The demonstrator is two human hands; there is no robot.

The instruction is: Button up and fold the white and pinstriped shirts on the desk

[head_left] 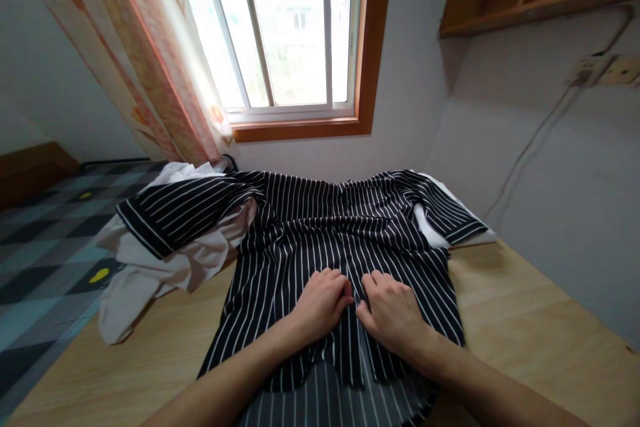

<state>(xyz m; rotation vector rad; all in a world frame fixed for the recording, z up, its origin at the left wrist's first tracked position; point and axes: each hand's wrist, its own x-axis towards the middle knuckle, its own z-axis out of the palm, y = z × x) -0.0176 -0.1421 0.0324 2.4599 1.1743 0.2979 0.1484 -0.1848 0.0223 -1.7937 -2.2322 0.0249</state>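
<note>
A black shirt with white stripes (310,240) lies spread over a wooden board, its short sleeves stretched out to both sides and its lower hem towards me. My left hand (325,297) rests on the lower front, just left of the centre opening, with fingers curled into the cloth. Close beside it, right of the opening, my right hand (390,307) is closed on the shirt front in the same way. The fingertips of both hands are partly hidden. Below them the front edges part, and the greyer inside of the back panel shows.
Crumpled pale clothes (170,267) lie under the left sleeve, and white cloth (430,227) under the right one. The wooden board (525,320) borders a checked bedspread (45,247). A curtain (155,60) hangs by the window; a cable (530,133) runs down the right wall.
</note>
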